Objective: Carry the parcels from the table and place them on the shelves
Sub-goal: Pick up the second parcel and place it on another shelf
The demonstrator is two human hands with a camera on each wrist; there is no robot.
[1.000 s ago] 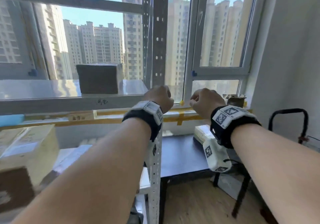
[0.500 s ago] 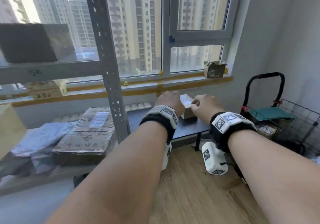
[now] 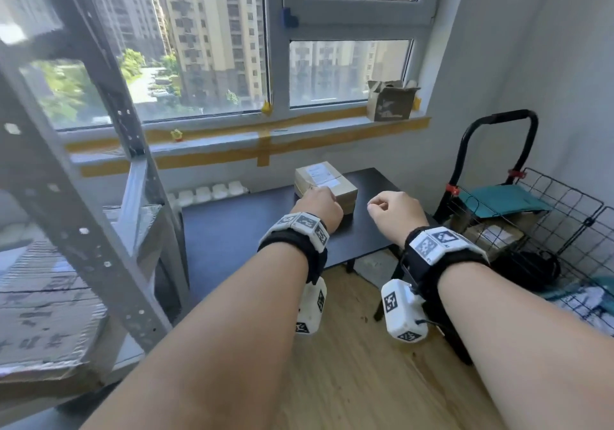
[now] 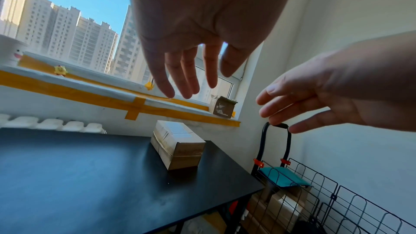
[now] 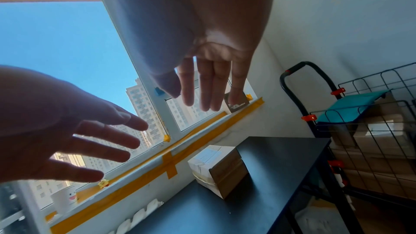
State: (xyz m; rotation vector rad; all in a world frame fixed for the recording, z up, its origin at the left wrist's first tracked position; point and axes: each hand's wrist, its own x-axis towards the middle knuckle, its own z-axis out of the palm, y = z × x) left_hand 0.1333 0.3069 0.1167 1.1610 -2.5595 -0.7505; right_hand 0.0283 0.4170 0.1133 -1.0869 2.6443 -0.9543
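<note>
One parcel (image 3: 325,186) on the black table (image 3: 232,227), a taped cardboard box with a white label on top, sitting toward the table's far right part, close under the window sill (image 3: 252,140). Left hand (image 3: 318,208): empty, fingers straight and loosely spread in the left wrist view, holding nothing. Right hand (image 3: 395,212): likewise empty, fingers extended with small gaps between them in the right wrist view. In the head view both hands sit side by side above the table's near edge; the parcel lies at 12 o'clock from the left hand, which overlaps its near corner in that view, and at about 10 o'clock from the right hand. Wrist views show clear air between fingertips and box, so no contact yet. Long axis of the box runs from roughly 11 to 5 o'clock in the head view, one short end toward the person. Judgement: left hand is nearer; a two-handed take would want the palms on the long sides, the right hand crossing leftward. Shelf rack (image 3: 99,217) stands at 9 o'clock of the table, already carrying flat cardboard parcels (image 3: 43,310).
</note>
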